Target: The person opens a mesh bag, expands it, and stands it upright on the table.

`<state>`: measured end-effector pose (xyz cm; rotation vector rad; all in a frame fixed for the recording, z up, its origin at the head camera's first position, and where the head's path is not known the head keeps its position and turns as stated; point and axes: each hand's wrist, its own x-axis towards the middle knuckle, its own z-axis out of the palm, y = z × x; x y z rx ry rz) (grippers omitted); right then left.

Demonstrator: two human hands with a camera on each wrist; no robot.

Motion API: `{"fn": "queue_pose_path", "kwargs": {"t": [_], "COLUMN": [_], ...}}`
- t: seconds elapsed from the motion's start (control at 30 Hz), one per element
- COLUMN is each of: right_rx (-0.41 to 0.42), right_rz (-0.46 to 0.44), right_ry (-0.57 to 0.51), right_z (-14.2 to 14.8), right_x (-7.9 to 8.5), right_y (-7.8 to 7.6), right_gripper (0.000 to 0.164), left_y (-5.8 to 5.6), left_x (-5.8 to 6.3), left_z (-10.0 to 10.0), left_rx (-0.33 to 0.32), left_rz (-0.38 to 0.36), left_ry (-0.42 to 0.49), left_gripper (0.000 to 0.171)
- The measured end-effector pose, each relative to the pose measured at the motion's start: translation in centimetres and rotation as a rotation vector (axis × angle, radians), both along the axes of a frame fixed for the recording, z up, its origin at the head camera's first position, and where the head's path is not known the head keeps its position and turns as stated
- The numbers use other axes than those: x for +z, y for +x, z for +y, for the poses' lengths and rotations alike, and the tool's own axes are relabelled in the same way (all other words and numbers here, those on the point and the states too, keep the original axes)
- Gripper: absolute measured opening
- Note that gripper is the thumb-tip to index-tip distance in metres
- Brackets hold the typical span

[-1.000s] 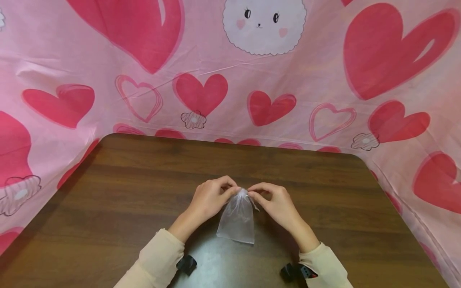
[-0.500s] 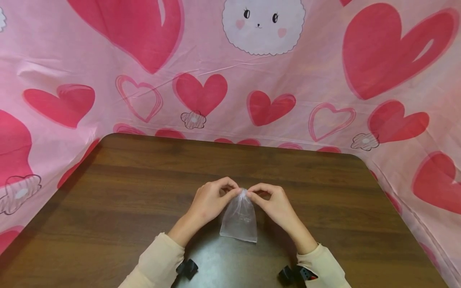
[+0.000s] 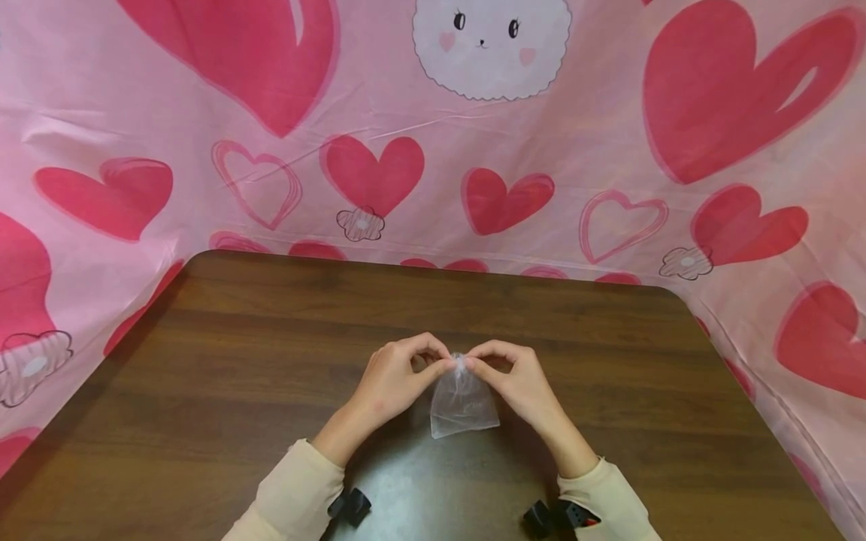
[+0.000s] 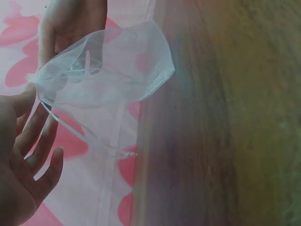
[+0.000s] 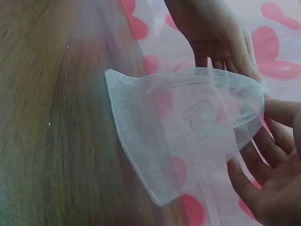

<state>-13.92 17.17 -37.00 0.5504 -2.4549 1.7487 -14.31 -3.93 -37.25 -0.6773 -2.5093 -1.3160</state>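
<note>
A sheer white organza drawstring bag (image 3: 463, 412) hangs by its gathered neck between both hands, above the table. My left hand (image 3: 394, 378) pinches the left side of the neck between thumb and forefinger. Opposite it, the right hand (image 3: 522, 382) pinches the neck's right side the same way. In the left wrist view, a thin white cord (image 4: 77, 127) trails from the gathered neck of the bag (image 4: 117, 70). The right wrist view shows the bag's body (image 5: 146, 113) spread towards its straight bottom seam; the cloth behind shows through the mesh, and I see no contents.
A dark brown wooden table (image 3: 304, 315) lies beneath the hands. Pink cloth (image 3: 575, 135) printed with red hearts surrounds its back and sides. Black devices (image 3: 352, 507) sit at the wrists, beside cream sleeves (image 3: 294, 481).
The bag's lower end has swung to the right and upward in view, so its body looks shorter. Both hands stay nearly in place, with the right fingertips now close on the neck.
</note>
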Motion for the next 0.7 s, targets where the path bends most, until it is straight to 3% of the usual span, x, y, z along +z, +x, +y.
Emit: {"fn": "queue_pose_path", "kwargs": {"t": [0.7], "right_rx": [-0.086], "right_rz": [0.076], "right_ry": [-0.019], "right_z": [-0.74], "right_x": [-0.07], "right_y": [0.32], "right_gripper": [0.014], "left_y": [0.01], "left_x": [0.31], "left_z": [-0.45], "left_rx": [0.07], "left_rz": [0.014], "left_ry": [-0.028], "left_gripper": [0.008]}}
